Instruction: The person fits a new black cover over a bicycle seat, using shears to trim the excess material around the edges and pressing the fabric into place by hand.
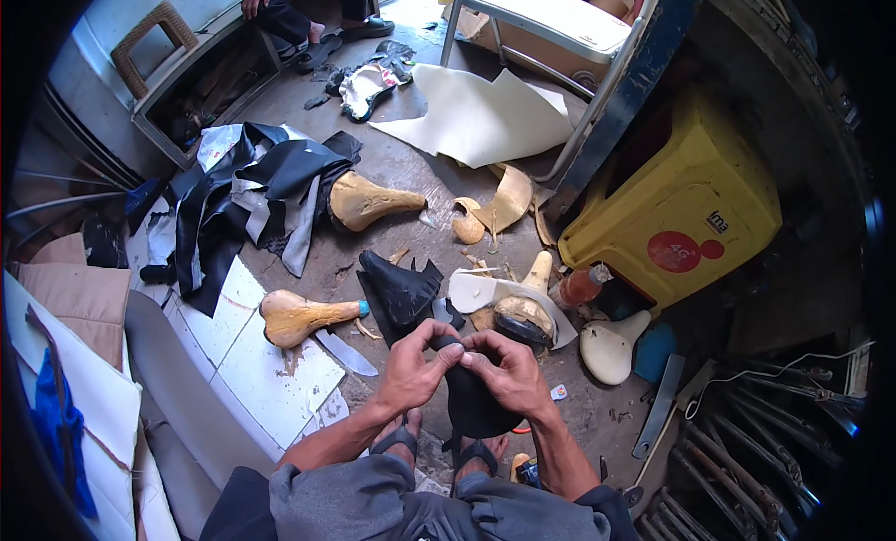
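Between my knees is a black bicycle saddle, its narrow nose pointing away from me. My left hand pinches the black material at the nose, with the thumb pressed on top. My right hand grips the same nose from the other side, and the two thumbs nearly meet. The fingertips underneath are partly hidden. Just beyond my hands lies a crumpled black cover piece. A bare yellow foam saddle and a knife lie to the left on white tiles.
Another foam saddle lies near black fabric scraps. At right are a white saddle, a reddish bottle, a yellow plastic stool and metal rods. Cream sheet lies ahead; another person's feet show beyond.
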{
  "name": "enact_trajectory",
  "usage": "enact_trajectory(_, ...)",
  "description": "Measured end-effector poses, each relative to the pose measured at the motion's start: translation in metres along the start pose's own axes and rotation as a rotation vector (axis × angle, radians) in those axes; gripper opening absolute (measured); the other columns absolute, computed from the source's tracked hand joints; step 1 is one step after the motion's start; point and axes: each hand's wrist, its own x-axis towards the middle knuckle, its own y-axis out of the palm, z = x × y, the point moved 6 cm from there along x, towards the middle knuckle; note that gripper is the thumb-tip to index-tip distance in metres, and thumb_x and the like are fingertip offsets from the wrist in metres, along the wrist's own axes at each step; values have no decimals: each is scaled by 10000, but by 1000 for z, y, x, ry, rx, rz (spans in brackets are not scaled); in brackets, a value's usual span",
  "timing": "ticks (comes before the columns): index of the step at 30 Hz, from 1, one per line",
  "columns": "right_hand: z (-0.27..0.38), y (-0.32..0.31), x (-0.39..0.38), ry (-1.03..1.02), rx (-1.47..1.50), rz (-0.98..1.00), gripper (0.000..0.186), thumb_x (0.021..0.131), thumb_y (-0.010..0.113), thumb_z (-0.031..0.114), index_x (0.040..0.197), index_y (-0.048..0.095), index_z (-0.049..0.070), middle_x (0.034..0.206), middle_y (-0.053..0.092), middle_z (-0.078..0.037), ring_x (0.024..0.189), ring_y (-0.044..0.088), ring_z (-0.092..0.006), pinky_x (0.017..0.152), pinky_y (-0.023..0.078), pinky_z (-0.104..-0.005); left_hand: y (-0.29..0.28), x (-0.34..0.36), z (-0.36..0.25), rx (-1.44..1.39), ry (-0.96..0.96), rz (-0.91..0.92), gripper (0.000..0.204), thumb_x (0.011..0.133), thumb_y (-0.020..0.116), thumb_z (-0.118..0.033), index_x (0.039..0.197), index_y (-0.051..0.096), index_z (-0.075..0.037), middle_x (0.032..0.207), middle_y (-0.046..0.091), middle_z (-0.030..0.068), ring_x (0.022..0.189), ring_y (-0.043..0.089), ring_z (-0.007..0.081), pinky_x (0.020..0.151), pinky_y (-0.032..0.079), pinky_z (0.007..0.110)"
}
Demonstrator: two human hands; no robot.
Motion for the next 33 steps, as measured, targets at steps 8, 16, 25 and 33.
enact_trajectory(8, -4, -4, 2, 189, -195, 36, 357, 907, 705, 306, 1107, 688, 10, 891, 724, -176, 838, 705, -184, 754, 534, -338, 4, -3, 27, -110, -294, 25, 256, 992, 621, -252, 1044, 586, -3, 873, 609, 29, 769, 517, 79, 684, 462, 264)
enact_trajectory(16, -4, -2, 5, -14, -450, -47, 443, 933, 657, 344, 1225, 624, 13, 934, 711, -183, 888, 703, -301, 835, 511, -400, 10, -1, 36, -425, -419, -47, 223, 1013, 597, -235, 1095, 560, -31, 884, 575, 6, 772, 565, 56, 602, 503, 209)
enact_trajectory(25, 3, 21, 0, -273, -1194, -220, 915, 846, 546, 692, 1490, 401, 59, 1482, 455, -155, 1391, 389, -367, 1121, 141, -714, -26, 1, 31, -758, -437, -307, 217, 1018, 573, -212, 1089, 514, -16, 1000, 585, 92, 913, 630, 198, 810, 595, 452)
enact_trajectory(33, 4, -14, 0, -141, -721, -356, 1131, 646, 881, 499, 1438, 350, -109, 1466, 341, -357, 1348, 395, -485, 1120, 365, -478, -25, 2, 34, -922, -390, -319, 227, 1017, 571, -219, 1095, 502, -17, 1071, 600, 125, 1015, 640, 241, 910, 564, 513)
